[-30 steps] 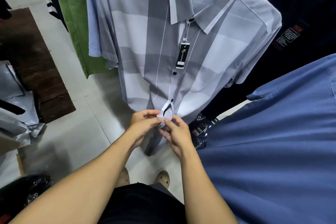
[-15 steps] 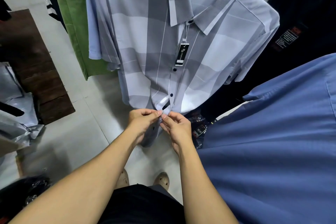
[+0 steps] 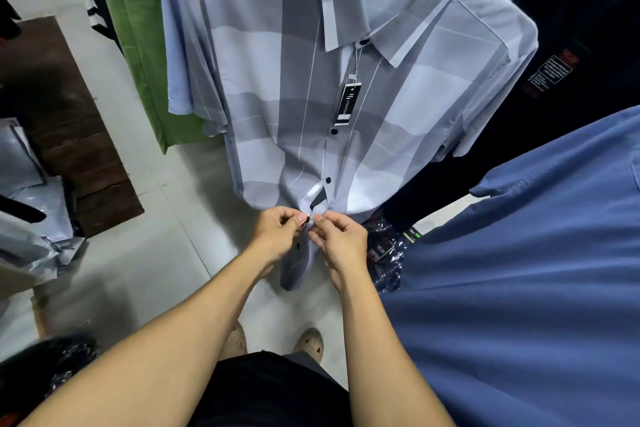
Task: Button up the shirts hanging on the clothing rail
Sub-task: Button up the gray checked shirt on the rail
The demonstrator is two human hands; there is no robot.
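Low on the front of the plaid shirt (image 3: pixel 346 107), which hangs before me among other garments, both my hands meet at the placket. Step in hand, as I judge it: fastening a lower button. The collar button (image 3: pixel 363 42) and two dark buttons below the tag (image 3: pixel 347 104) sit closed on the placket; a gap opens just above my fingers, and one button (image 3: pixel 298 246) shows lower down, between my wrists.

My left hand (image 3: pixel 277 236) pinches one edge of the placket, thumb and forefinger closed on the cloth. My right hand (image 3: pixel 341 239) pinches the facing edge in the same way, fingertips touching those of the left. Both grips are nearly closed, with only fabric between the pads; the button itself is hidden by my fingers.

Next move, by my estimate: push the button through its hole while keeping both edges taut, then shift down to the button below. A blue shirt (image 3: pixel 519 288) hangs just beside my right arm.
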